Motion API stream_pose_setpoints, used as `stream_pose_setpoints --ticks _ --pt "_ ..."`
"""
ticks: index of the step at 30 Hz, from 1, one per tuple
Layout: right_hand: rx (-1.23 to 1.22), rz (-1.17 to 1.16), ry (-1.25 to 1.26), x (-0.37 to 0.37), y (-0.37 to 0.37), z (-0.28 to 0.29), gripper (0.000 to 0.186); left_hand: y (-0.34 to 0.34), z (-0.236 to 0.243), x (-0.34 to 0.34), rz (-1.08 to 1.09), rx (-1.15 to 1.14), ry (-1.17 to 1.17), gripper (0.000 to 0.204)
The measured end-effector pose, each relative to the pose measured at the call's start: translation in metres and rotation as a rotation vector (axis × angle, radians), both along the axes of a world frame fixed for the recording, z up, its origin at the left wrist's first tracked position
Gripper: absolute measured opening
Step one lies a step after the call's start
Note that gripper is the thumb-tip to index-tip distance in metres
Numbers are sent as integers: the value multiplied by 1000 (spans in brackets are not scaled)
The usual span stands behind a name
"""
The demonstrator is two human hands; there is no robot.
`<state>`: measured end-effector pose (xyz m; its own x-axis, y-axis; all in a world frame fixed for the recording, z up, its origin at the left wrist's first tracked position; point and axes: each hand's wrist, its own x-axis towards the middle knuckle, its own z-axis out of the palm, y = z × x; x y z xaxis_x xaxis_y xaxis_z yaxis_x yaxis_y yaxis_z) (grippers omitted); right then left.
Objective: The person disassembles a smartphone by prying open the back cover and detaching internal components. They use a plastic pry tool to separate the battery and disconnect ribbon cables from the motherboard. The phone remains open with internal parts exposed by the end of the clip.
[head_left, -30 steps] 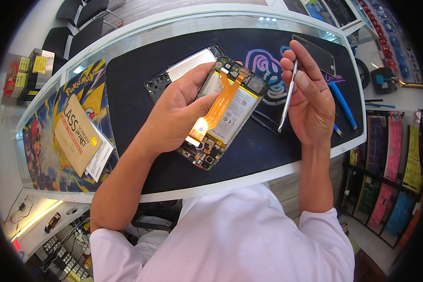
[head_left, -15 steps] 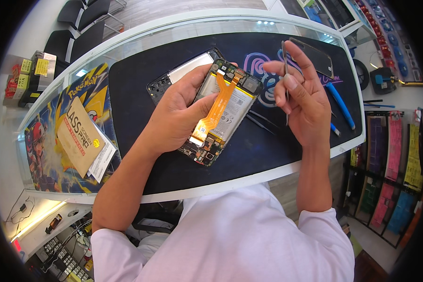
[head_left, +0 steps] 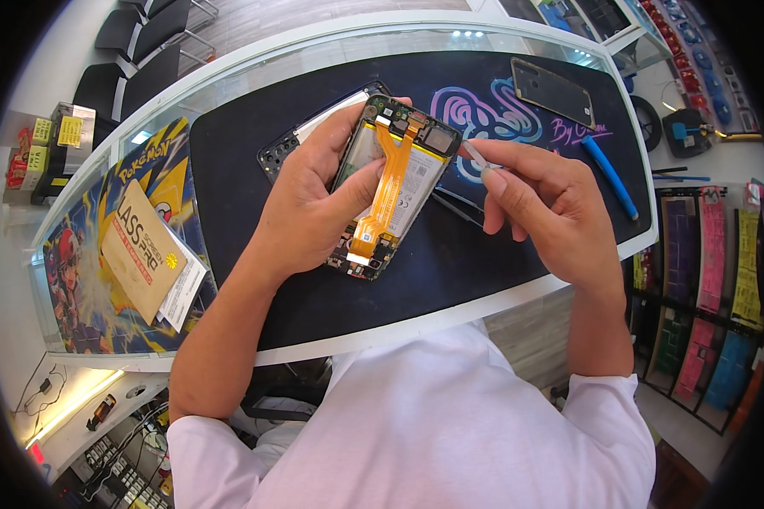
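Observation:
My left hand (head_left: 310, 208) grips an opened smartphone (head_left: 414, 181) by its left side, thumb across the battery area. An orange flex cable (head_left: 386, 191) runs down over the silver battery between the upper and lower circuit boards. Pinched between the thumb and fingers of my right hand (head_left: 547, 199) is a thin flat metal pry tool (head_left: 477, 156), its tip at the phone's upper right corner. Whether the tip touches the frame I cannot tell. Behind the left hand lies another phone part, a dark frame with a silvery panel (head_left: 314, 130), partly hidden.
A dark mat (head_left: 331, 310) covers the white-edged counter. On it lie tweezers (head_left: 458, 206), a blue-handled tool (head_left: 609, 178) and a phone back cover (head_left: 553, 89). A brown paper envelope (head_left: 140, 242) rests on papers at the left. Black chairs (head_left: 148, 72) stand beyond the counter.
My right hand has come down and left, turning the metal tool from upright to pointing at the phone's upper right corner. The left hand still holds the phone, slightly shifted in view.

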<state>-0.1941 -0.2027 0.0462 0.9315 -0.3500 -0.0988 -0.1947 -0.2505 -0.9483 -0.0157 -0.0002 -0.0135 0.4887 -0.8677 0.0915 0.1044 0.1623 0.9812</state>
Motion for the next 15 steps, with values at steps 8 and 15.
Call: stream_pose_setpoints --ticks 8,15 --pt "-98 24 48 0 1 8 34 1 0 -3 34 10 -47 53" --pt "-125 2 86 0 4 9 34 0 1 -8 39 6 -97 52"
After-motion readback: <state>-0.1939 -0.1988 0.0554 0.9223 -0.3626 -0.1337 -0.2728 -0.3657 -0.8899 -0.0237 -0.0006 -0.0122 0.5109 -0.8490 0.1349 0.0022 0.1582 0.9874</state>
